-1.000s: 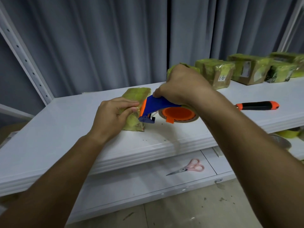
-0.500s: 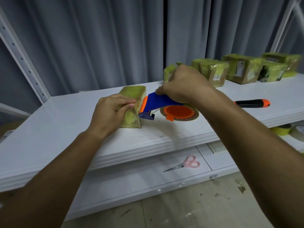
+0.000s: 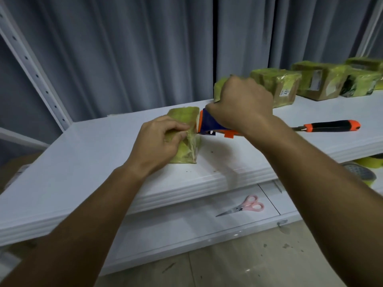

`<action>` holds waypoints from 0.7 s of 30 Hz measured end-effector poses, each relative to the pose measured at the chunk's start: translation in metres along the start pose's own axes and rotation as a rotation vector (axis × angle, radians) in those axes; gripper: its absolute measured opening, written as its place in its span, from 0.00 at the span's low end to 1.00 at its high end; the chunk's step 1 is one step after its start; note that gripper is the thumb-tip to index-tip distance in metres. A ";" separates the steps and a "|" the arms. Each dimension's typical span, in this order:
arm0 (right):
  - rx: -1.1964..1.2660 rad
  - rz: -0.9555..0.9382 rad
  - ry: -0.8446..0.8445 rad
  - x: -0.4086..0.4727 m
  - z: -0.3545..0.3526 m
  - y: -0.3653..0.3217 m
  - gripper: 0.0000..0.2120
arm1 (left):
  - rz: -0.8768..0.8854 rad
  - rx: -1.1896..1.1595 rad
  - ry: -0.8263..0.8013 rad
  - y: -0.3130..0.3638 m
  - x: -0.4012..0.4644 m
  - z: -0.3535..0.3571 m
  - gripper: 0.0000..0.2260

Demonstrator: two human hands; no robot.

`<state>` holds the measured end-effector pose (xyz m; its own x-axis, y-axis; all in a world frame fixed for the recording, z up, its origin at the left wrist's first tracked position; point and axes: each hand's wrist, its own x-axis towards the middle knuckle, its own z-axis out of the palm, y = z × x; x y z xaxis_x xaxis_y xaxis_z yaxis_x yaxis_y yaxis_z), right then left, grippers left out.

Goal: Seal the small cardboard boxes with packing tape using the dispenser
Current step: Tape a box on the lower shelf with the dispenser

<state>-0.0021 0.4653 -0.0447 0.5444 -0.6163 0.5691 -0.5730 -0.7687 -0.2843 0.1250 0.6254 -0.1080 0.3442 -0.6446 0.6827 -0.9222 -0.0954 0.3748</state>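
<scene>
On the lower shelf lies one pair of scissors point(image 3: 243, 207). Above, the left hand point(image 3: 158, 142) pinches one taped box point(image 3: 185, 137) while the right hand point(image 3: 241, 106) grips one dispenser point(image 3: 209, 124) against it; one knife point(image 3: 329, 126) and four wrapped boxes point(image 3: 286, 88) lie beyond.

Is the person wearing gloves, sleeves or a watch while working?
No. The left hand and right hand are bare, without gloves, rings or a watch. Both forearms are uncovered as far as the frame shows, with no sleeve edge, wristband or marking visible.
</scene>
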 end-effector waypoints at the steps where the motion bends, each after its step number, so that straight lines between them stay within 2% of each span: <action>1: -0.011 -0.003 -0.019 -0.003 0.003 0.002 0.14 | -0.006 -0.007 0.006 0.001 -0.001 0.001 0.08; 4: -0.009 -0.017 0.001 -0.004 0.003 0.003 0.13 | -0.079 0.029 0.023 0.003 -0.002 0.006 0.07; 8: 0.015 -0.005 0.037 -0.002 -0.004 0.003 0.16 | -0.287 0.068 -0.035 0.003 -0.006 0.017 0.23; 10: 0.026 -0.003 0.039 -0.004 -0.006 0.003 0.16 | -0.368 0.037 -0.032 0.004 -0.007 0.022 0.26; 16: 0.037 -0.011 0.010 -0.010 -0.012 0.002 0.18 | -0.415 0.041 -0.009 0.007 -0.003 0.029 0.24; 21: 0.076 0.018 0.009 -0.008 -0.019 0.006 0.20 | -0.510 0.072 -0.017 0.005 0.001 0.026 0.34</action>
<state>-0.0215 0.4690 -0.0363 0.5282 -0.6290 0.5704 -0.5345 -0.7683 -0.3522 0.1158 0.6048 -0.1215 0.7510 -0.5147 0.4136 -0.6477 -0.4529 0.6127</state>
